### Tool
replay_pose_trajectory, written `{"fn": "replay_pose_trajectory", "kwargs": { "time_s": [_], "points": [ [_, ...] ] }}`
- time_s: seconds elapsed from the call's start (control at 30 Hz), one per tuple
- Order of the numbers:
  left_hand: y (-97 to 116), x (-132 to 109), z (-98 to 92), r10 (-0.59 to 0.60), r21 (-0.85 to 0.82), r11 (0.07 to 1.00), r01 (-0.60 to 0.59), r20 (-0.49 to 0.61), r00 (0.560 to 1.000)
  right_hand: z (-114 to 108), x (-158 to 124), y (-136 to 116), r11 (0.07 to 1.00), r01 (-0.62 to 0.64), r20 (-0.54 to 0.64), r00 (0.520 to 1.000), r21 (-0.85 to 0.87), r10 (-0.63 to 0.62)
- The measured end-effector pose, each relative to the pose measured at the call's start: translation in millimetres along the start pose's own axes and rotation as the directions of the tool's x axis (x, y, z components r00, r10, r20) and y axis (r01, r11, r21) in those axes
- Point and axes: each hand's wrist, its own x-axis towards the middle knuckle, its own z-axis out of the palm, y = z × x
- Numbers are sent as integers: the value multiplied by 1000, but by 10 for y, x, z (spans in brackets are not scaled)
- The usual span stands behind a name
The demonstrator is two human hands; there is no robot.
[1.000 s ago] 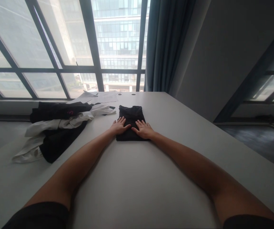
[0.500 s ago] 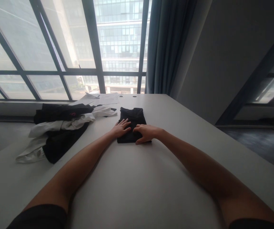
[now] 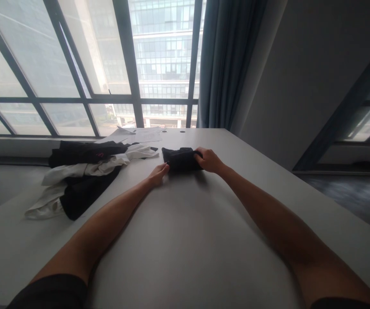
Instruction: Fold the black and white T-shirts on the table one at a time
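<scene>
A folded black cloth (image 3: 182, 160) is in the middle of the white table, its near part lifted and bent over toward the far side. My left hand (image 3: 159, 174) pinches its near left corner. At the cloth's right edge, my right hand (image 3: 209, 160) is closed on the fabric, with the fingers partly hidden by it.
Black and white garments lie in a loose pile (image 3: 88, 167) on the left of the table (image 3: 197, 240). White papers (image 3: 146, 134) are at the far edge, near two round holes. Beyond stand windows and a blue-grey curtain (image 3: 228, 64).
Both hands were lying on the flat cloth; now they grip its sides. The near part has been raised and moved away from me, and the cloth covers less of the table.
</scene>
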Motion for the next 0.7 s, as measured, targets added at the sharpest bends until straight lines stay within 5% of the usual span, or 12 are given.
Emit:
{"fn": "replay_pose_trajectory", "kwargs": {
  "time_s": [0.1,0.23,0.37,0.43,0.53,0.63,0.7],
  "points": [
    [19,-4,39,100,52,994,-98,-33,994,-76,42,85,992,23,-107,994,123,-10],
    [64,-14,160,34,-34,999,-37,-74,997,-152,66,109,950,87,-195,980,301,-28],
    [178,-84,357,13,-213,976,-38,-114,993,-133,91,176,831,22,-239,962,556,135],
    [236,-118,430,9,-236,971,-44,-147,989,-114,93,253,729,-43,-145,970,683,194],
    [269,-124,448,-15,-201,979,-34,-238,971,-107,71,387,625,-153,113,988,766,103],
    [247,-94,403,-37,-129,992,-6,-332,943,-81,50,482,639,-240,327,945,730,-18],
    [242,-86,385,-40,-82,997,11,-357,933,-31,55,510,651,-250,343,939,717,-17]
  ]
}}
